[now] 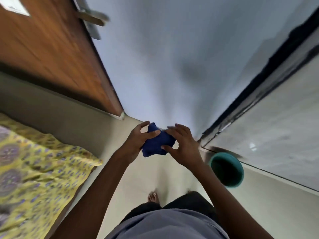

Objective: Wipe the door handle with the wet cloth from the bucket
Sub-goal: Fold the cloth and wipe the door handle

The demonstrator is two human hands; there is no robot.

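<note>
A dark blue cloth (156, 141) is bunched between both my hands at chest height, in the middle of the view. My left hand (137, 141) grips its left side with the thumb on top. My right hand (183, 144) holds its right side with fingers spread over it. The metal door handle (92, 15) sticks out from the edge of the brown wooden door (51, 54) at the upper left, blurred and well above my hands. The teal bucket (239, 163) stands on the floor at the lower right, just beside my right forearm.
A bed with a yellow patterned sheet (34, 169) fills the lower left. A pale wall (172, 57) rises straight ahead. A dark-framed glossy panel (276, 109) runs along the right. My bare foot (153, 197) stands on the light tiled floor below.
</note>
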